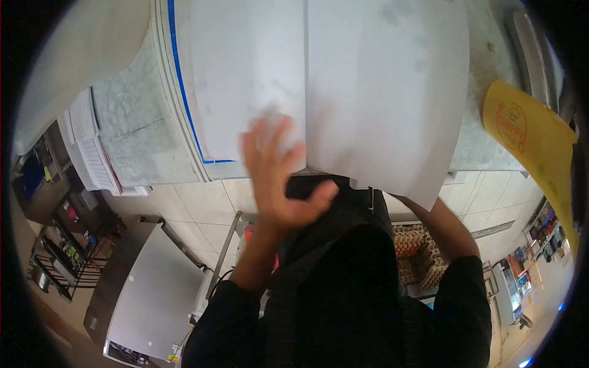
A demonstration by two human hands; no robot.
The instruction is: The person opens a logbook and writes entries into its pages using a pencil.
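Note:
My left hand [276,175], smeared a little by motion, is over the lower part of a white sheet [245,67] on the left. Its fingers and thumb are spread and it holds nothing. I cannot tell whether it touches the paper. To the right of a centre fold lies another large white sheet [392,92], whose lower corner droops past the table edge. Beneath that corner goes my right forearm [448,230]; the sheet hides the right hand and its fingers. Blue edging [183,86] runs along the left sheet's side.
A grey table [135,104] carries the sheets. At right a yellow printed paper [515,126] curls over its edge. Left are stacked papers [95,153]. Below stand woven baskets [429,257] and a grey-topped cabinet [159,282]; a dark rack [67,257] is farther left.

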